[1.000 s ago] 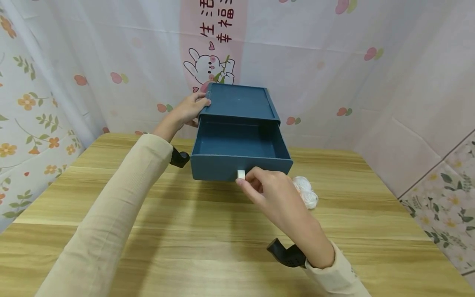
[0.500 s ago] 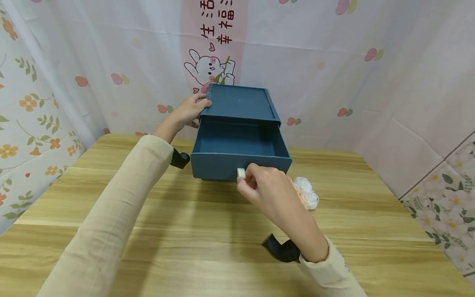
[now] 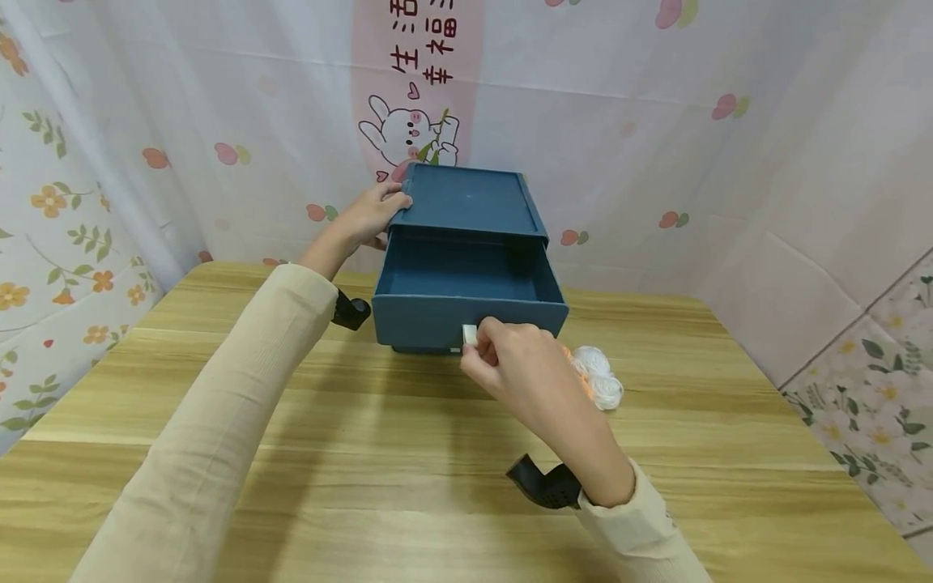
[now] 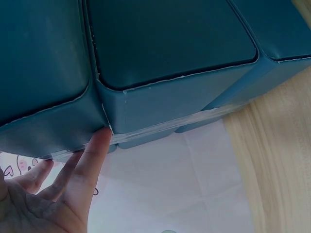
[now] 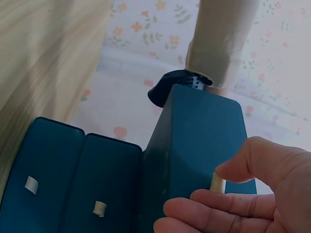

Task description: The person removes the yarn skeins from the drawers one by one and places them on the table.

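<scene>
A dark blue drawer cabinet (image 3: 470, 198) stands at the back of the table, its top drawer (image 3: 408, 320) pulled partly out and its visible inside bare. My right hand (image 3: 528, 368) pinches the small white pull tab (image 3: 470, 334) on that drawer's front between thumb and fingers. Two lower drawers (image 5: 109, 170) with similar tabs are closed, as the right wrist view shows. At the cabinet's upper left side is my left hand (image 3: 367, 216). In the left wrist view its extended fingers (image 4: 90, 167) touch the cabinet wall near a strip of clear tape.
Balls of white and orange yarn (image 3: 601, 380) lie on the wooden table (image 3: 350, 486) right of the cabinet, partly behind my right hand. A patterned curtain (image 3: 619, 162) hangs right behind the cabinet. Black wrist-worn devices (image 3: 543, 486) stick out from both wrists.
The top drawer has slid a little way back into the cabinet, with my right hand moving along on its tab. More orange yarn shows now. My left hand stays on the cabinet's side.
</scene>
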A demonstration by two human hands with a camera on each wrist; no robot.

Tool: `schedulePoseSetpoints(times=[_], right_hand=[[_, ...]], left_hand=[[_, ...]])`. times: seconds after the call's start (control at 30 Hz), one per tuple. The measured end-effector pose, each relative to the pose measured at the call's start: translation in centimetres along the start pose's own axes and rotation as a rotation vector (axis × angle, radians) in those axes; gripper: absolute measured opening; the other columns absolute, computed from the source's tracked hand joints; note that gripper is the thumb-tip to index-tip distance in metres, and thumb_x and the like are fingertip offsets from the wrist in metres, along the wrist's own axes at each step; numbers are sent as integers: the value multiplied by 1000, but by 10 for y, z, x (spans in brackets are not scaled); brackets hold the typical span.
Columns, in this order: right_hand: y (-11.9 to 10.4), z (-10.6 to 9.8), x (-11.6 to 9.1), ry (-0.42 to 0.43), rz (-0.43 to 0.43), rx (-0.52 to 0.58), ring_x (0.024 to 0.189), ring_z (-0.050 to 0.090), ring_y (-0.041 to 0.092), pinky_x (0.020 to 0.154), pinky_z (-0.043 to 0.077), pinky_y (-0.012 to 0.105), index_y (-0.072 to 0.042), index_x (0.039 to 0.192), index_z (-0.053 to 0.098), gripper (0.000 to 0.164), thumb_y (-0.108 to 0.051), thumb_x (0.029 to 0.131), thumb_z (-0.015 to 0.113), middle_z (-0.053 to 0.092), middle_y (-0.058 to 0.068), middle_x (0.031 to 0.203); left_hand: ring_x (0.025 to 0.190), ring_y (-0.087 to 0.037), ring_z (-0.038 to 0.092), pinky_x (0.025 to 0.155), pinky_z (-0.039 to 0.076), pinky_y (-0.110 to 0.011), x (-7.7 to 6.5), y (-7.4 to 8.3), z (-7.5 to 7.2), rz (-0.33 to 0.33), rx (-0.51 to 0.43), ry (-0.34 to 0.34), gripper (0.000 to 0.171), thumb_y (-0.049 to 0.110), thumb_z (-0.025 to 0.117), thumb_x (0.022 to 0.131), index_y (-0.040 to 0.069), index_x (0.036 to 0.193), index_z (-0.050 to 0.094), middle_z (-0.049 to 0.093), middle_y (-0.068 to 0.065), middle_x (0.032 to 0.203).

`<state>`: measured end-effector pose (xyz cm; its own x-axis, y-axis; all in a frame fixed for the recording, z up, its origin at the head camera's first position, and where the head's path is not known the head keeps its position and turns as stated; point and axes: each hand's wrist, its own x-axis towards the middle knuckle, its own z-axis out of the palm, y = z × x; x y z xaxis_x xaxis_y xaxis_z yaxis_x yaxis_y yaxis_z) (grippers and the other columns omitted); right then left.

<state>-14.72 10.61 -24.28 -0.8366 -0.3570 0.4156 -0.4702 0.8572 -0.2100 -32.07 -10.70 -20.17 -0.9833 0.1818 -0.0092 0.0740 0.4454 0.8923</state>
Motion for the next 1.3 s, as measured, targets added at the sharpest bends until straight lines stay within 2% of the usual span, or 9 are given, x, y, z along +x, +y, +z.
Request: schedulePoseSetpoints(times=[0.33, 0.67, 0.93, 1.3], right_hand=[[2, 9, 16, 26, 11, 10, 45, 38, 12, 42, 27, 21, -8, 69, 55, 16, -15, 83, 55, 44, -2, 53], [8, 20, 38, 31, 59, -47, 45, 40, 14, 42, 29, 20, -7, 72, 55, 16, -15, 85, 52, 44, 2, 53], [17, 26, 53, 74, 26, -42, 44, 38, 14, 42, 28, 20, -7, 69, 53, 18, -14, 85, 52, 43, 2, 53], [26, 30, 68, 41, 31, -17, 43, 37, 13, 41, 27, 20, -8, 69, 50, 20, -14, 88, 51, 43, 2, 53]], left_hand=[[119, -34, 49, 97, 44, -50, 1, -1, 0, -7, 13, -2, 61, 37, 34, 99, 18, 151, 9, 34, -16, 148], [121, -33, 48, 97, 45, -49, 1, -1, -2, -15, -1, -14, 60, 36, 34, 99, 19, 151, 9, 31, -15, 149], [118, -33, 49, 96, 46, -48, 1, 1, -2, -19, -7, -13, 60, 35, 35, 99, 20, 151, 9, 32, -15, 149], [117, -29, 51, 90, 49, -43, 0, 0, -2, -15, -1, -12, 60, 36, 35, 99, 20, 151, 10, 34, -14, 148]])
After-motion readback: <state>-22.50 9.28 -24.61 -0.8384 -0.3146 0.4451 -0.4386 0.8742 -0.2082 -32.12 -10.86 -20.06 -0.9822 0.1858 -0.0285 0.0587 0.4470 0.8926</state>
